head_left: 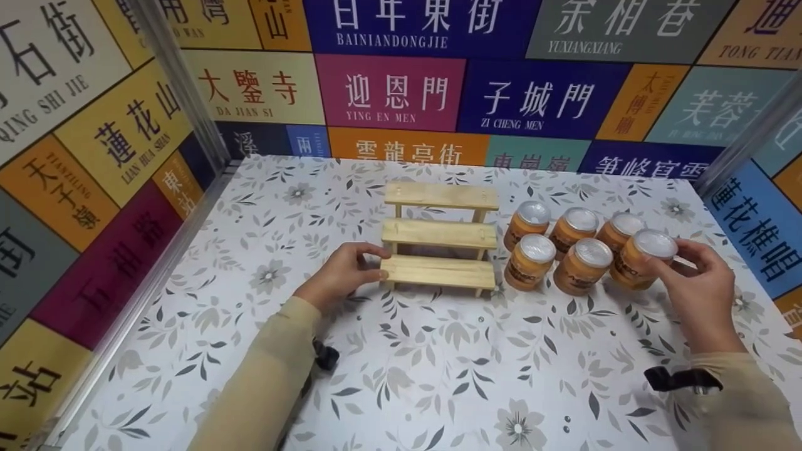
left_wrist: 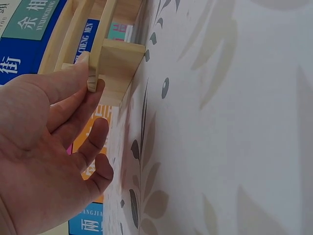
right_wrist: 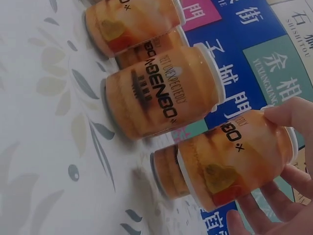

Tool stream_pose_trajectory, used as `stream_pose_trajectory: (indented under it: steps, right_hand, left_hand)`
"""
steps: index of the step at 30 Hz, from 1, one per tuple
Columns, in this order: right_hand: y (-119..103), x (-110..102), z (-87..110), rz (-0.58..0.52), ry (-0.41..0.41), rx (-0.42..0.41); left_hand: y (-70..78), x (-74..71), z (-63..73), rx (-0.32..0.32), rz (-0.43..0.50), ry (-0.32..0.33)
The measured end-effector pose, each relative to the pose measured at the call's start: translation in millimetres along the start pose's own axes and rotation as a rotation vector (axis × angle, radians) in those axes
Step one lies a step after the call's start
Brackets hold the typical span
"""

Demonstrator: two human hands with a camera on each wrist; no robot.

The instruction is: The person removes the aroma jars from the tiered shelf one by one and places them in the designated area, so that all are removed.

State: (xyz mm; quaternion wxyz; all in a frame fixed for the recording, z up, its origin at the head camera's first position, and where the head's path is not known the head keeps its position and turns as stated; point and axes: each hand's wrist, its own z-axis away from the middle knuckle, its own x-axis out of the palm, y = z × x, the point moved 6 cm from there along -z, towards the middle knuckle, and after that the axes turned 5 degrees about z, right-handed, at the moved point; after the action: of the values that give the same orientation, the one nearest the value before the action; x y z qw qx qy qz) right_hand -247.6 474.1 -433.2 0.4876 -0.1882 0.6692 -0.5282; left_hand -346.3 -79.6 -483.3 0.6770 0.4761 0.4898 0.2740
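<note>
My left hand (head_left: 344, 270) pinches the left end of the lowest step of a three-tier wooden stand (head_left: 438, 234), thumb and fingertips on the board edge; the other fingers (left_wrist: 95, 139) curl loosely in the left wrist view. At the right, my right hand (head_left: 705, 285) grips an orange can (head_left: 634, 268) with a silver lid near its top. That can (right_wrist: 237, 159) appears raised a little off the table in the right wrist view. Several matching cans stand upright beside it, including a front-middle can (head_left: 583, 269) and a front-left can (head_left: 528, 266).
A white cloth with grey leaves and flowers (head_left: 401, 376) covers the table. Panels with colourful street-name signs (head_left: 388, 94) rise behind and along the sides. The stand sits left of the can group, a narrow gap between them.
</note>
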Motion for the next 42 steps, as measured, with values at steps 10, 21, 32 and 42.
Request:
stream_pose_trajectory:
  steps: [10, 21, 32, 42]
  right_hand:
    - [18, 8, -7.5, 0.119, -0.077, 0.013]
    - [26, 9, -4.2, 0.02, -0.137, 0.012]
    - [-3, 18, 13.1, 0.308, 0.004, -0.148]
    - [-47, 47, 37.8, 0.378, 0.093, -0.466]
  left_hand:
    - [1.5, 0.6, 0.6, -0.024, 0.005, 0.015]
    - [3.2, 3.5, 0.5, -0.013, -0.006, 0.009]
    - [7.5, -4.2, 3.0, 0.009, -0.102, -0.004]
    - [10.8, -28.7, 15.0, 0.079, -0.193, 0.137]
